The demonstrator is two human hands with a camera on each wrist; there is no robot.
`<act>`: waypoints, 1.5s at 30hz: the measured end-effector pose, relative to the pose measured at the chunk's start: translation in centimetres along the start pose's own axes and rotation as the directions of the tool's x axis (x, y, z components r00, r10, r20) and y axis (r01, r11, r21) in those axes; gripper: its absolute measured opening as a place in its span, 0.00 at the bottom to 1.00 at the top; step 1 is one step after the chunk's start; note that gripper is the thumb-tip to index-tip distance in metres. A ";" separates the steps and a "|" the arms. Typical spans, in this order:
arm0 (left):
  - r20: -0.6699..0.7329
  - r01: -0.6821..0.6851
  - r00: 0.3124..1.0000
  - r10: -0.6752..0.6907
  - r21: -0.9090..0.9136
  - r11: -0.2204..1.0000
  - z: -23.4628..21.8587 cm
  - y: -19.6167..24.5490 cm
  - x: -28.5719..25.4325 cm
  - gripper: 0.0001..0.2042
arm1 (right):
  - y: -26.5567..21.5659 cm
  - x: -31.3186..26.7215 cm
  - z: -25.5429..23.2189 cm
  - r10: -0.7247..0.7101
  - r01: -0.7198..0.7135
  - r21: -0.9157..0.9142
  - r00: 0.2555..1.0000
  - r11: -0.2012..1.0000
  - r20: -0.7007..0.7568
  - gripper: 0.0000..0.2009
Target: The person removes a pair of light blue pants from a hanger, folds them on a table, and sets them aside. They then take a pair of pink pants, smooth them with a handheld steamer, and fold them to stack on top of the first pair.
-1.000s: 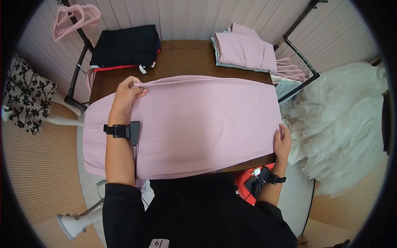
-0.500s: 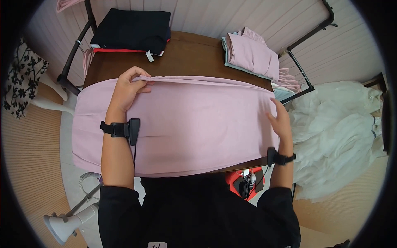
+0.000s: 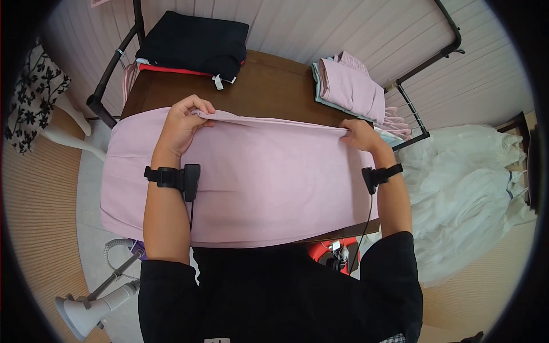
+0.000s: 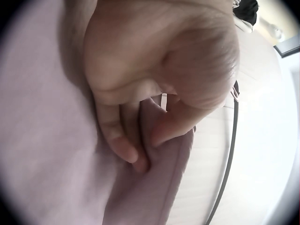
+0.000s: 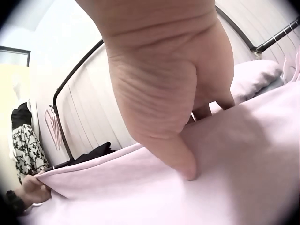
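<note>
A pink cloth [image 3: 274, 183] lies spread across the dark brown table [image 3: 274, 74], its left end hanging past the table's left side. At the cloth's far edge, left of centre, my left hand [image 3: 186, 123] pinches the fabric; the left wrist view shows thumb and fingers of that hand [image 4: 159, 61] closed on a fold of it. My right hand [image 3: 363, 136] grips the same far edge near the right end, thumb on the near side in the right wrist view, where the hand [image 5: 164, 84] hides most of its fingers. Between both hands the edge runs nearly straight, slightly raised.
Folded black clothes [image 3: 191, 46] over red and white ones sit at the back left. Folded pink and light green clothes [image 3: 351, 88] sit at the back right. Black rack bars flank the table. A white gown [image 3: 457, 200] is at right, a grey-white appliance [image 3: 94, 311] at lower left.
My right hand has moved from the cloth's right side up to its far edge and taken hold there. The left hand keeps its pinch. The head view has shifted.
</note>
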State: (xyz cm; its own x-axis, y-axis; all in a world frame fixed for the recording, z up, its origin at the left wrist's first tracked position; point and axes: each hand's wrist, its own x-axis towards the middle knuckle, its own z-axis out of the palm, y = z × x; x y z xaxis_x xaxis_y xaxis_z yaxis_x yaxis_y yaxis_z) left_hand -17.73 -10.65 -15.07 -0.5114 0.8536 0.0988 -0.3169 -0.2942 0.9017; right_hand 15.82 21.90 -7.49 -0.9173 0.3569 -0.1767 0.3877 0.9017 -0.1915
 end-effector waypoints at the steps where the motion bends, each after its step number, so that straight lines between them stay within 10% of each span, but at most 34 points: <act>1: 0.000 0.003 1.000 -0.003 -0.005 1.000 -0.1 -0.1 0.1 0.07 | 0.9 -0.6 -0.1 0.003 -0.003 -0.002 1.000 1.000 0.005 0.18; 19: -0.107 0.148 0.987 -0.124 0.269 0.952 1.4 1.8 -0.8 0.05 | 11.7 -12.9 3.3 0.222 -0.370 -0.337 0.887 0.866 -0.405 0.10; 26: -0.001 0.054 0.998 -0.062 0.530 0.846 1.2 3.1 -1.9 0.04 | 12.1 -16.3 6.1 0.353 -0.496 -0.223 0.808 0.839 -0.471 0.13; 32: -0.080 0.099 0.994 -0.070 0.460 0.882 1.4 2.4 -1.8 0.04 | 9.7 -15.2 5.8 0.327 -0.328 0.103 0.763 0.939 -0.558 0.18; 34: -0.093 0.100 0.994 -0.065 0.454 0.885 1.1 2.0 -1.7 0.04 | 9.3 -14.7 4.8 0.218 -0.189 0.110 0.858 0.976 -0.464 0.17; 45: -0.101 0.076 0.994 -0.033 0.451 0.889 0.4 1.1 -1.3 0.05 | 14.1 -15.9 5.1 0.413 -0.446 0.024 0.806 0.895 -0.424 0.12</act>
State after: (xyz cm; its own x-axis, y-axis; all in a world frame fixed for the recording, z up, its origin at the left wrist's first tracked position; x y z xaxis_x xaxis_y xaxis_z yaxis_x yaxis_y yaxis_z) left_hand -17.11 -11.93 -14.08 -0.5789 0.8150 0.0257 0.0402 -0.0029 0.9992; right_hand 36.33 27.66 -12.29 -0.6177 0.7636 0.1880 0.7581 0.6418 -0.1159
